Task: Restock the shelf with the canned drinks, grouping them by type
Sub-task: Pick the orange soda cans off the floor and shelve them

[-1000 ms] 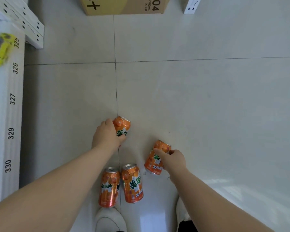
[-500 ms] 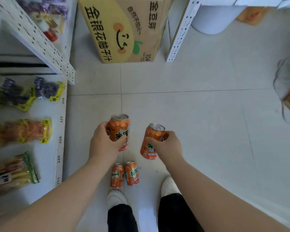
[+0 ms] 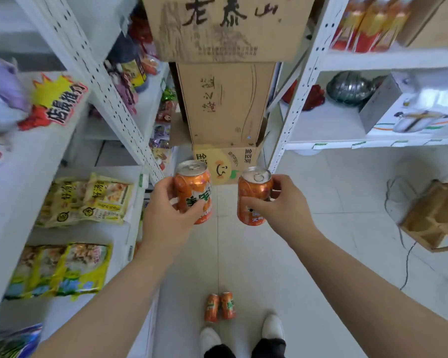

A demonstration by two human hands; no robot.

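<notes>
Left hand (image 3: 166, 213) curls round 1 orange can (image 3: 195, 186), right hand (image 3: 285, 206) round a second can (image 3: 254, 193), both now lifted clear of the floor (image 3: 321, 254); 2 cans (image 3: 212, 307) remain below the grips, awaiting shelving.

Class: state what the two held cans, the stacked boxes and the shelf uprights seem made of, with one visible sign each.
Both the left can and right can: likely aluminium, glossy orange print, bare silvery lids with pull tabs. The stacked boxes: brown cardboard, matt, printed, flaps visible. The shelf uprights: probably white-painted steel, rows of punched holes.
</notes>
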